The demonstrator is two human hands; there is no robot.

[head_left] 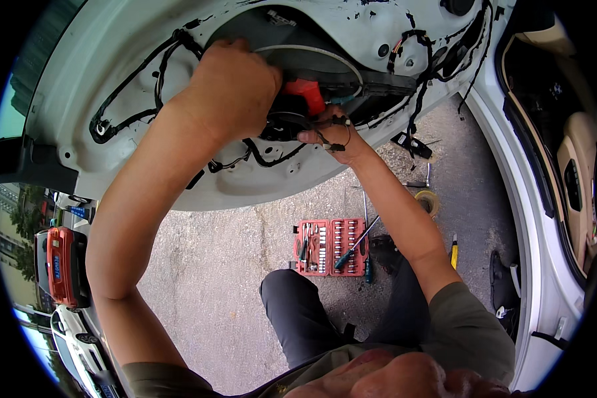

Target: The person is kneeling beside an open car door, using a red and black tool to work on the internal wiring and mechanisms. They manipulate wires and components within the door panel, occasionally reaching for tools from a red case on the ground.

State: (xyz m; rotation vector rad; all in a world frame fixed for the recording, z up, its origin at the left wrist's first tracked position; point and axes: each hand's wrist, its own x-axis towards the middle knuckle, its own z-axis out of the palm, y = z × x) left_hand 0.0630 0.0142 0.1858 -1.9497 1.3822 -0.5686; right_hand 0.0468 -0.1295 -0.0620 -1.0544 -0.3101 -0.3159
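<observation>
A white car door (219, 192) stands open before me, its inner panel off. My left hand (235, 89) reaches into the large opening, its back toward me and its fingers mostly hidden. Close to its right is a bright red piece (305, 95) beside a dark rail (378, 84). A pale cable (331, 56) arcs above them. My right hand (335, 138) grips a black mechanism (286, 124) at the lower edge of the opening, thumb in front and the other fingers largely hidden. Small wire connectors (335, 147) hang over this hand.
Black wiring harnesses (418, 73) run along the door. On the ground lie a red socket set case (330, 247), a screwdriver (356, 243), a roll of tape (428, 201), a yellow-handled cutter (454, 252) and a black switch piece (412, 144). The car's door frame (511, 166) rises at the right.
</observation>
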